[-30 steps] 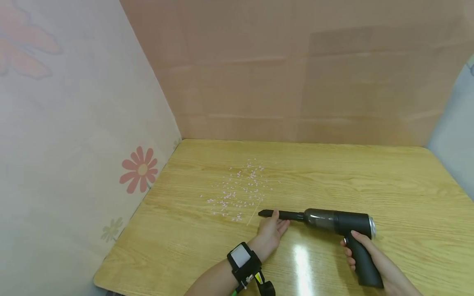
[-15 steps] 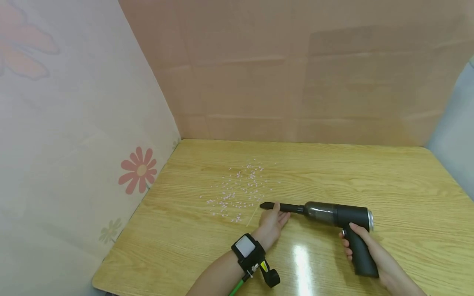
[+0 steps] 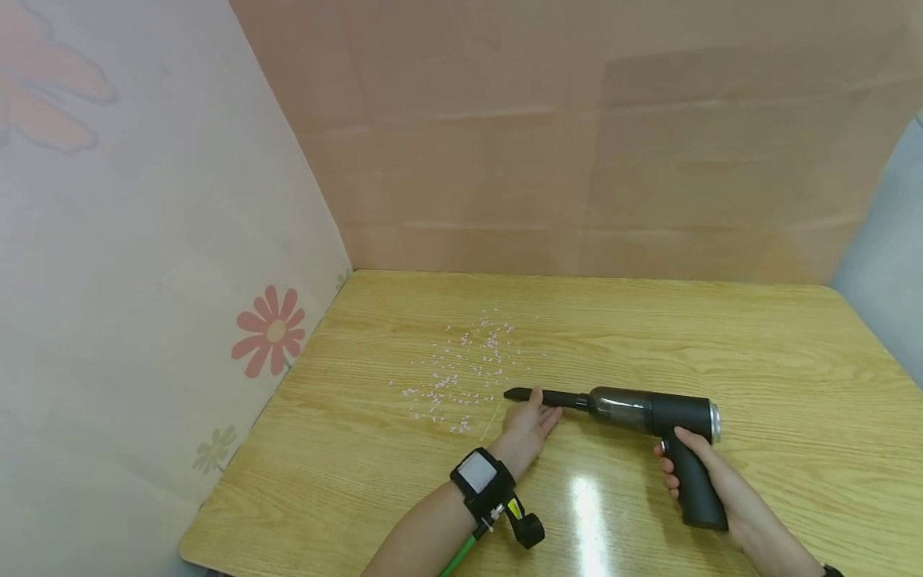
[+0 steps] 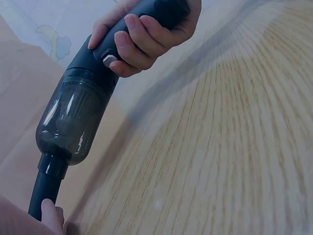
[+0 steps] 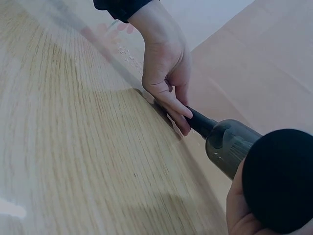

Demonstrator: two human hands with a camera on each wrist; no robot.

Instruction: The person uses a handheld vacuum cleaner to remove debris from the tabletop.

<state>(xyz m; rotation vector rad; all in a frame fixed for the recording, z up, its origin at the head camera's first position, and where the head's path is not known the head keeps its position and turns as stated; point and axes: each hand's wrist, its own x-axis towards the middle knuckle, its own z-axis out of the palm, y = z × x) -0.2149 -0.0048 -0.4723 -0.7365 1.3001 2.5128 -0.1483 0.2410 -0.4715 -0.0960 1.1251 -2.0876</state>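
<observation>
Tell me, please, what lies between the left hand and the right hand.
In the head view, the smoky chamber of the handheld vacuum lies between left hand and right hand.

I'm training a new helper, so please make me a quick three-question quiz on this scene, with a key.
1. True or false: the right hand grips the handle of the vacuum.
2. Multiple choice: what lies scattered on the table? a) coins, b) pale bits, c) leaves
3. Fill in: the left hand holds the vacuum's ____.

Key: 1. True. 2. b. 3. Nozzle.
</observation>
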